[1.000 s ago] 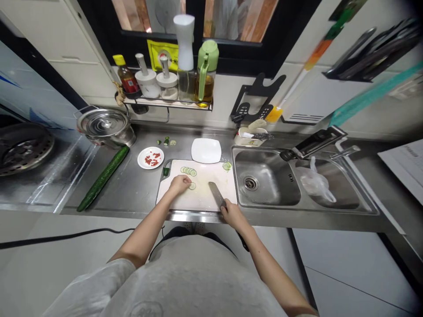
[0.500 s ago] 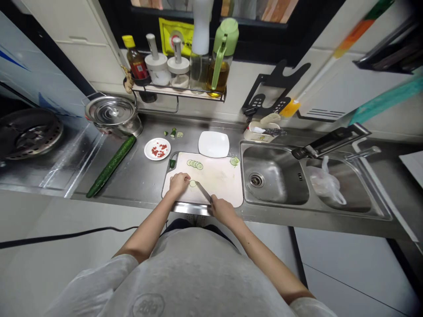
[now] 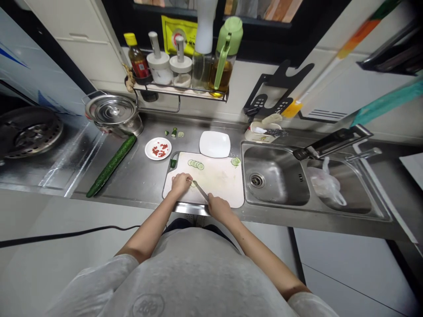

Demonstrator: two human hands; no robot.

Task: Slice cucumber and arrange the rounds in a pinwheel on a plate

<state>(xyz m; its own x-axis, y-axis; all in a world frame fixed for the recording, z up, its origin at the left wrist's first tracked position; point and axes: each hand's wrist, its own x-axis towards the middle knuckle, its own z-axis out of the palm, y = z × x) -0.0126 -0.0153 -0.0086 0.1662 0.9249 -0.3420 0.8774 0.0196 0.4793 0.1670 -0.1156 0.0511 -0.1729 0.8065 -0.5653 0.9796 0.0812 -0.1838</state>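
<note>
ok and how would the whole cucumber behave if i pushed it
The whole cucumber would probably roll if pushed sideways, being long and rounded on a flat steel counter. It looks straight, so it should stay fairly stiff. Its textured skin may offer some grip.

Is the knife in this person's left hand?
No, the right hand grips the knife by its handle, while the left hand is over the cutting board, near the blade's tip.

soft light, glare on sink [image 3: 279, 187], blurred upper right
</note>
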